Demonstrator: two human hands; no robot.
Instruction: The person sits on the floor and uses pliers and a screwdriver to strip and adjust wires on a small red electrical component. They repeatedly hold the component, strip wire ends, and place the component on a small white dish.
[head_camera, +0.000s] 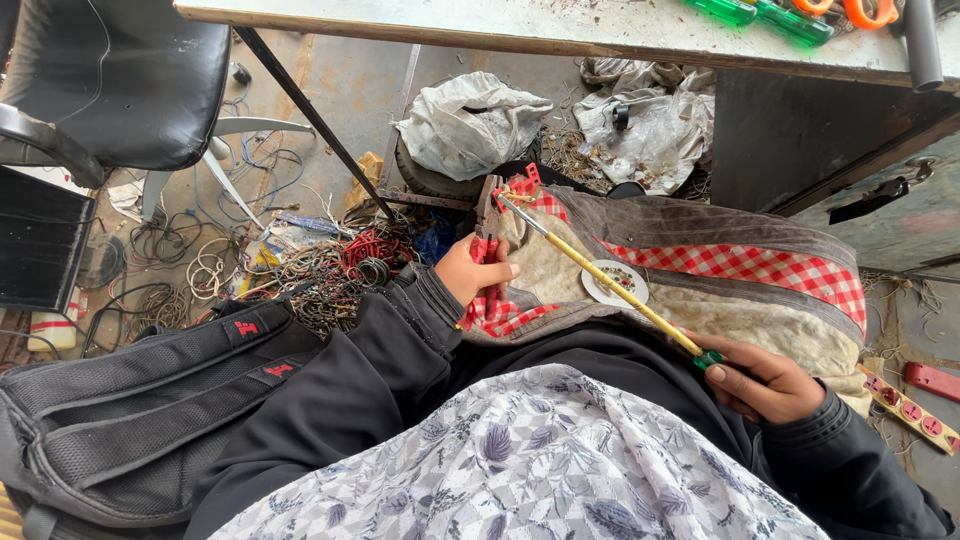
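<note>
left hand (470, 272) clamped on red-handled pliers (488, 232), jaws at small red part (522, 187). right hand (765, 380) closed around long yellow screwdriver (600, 278), tip meeting the part, over checkered cloth (740, 262) on lap. small round white disc (614, 284) beneath shaft.

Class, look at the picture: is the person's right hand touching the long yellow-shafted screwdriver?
Touching. The head view shows the right hand wrapped around the screwdriver at its green handle end.
</note>
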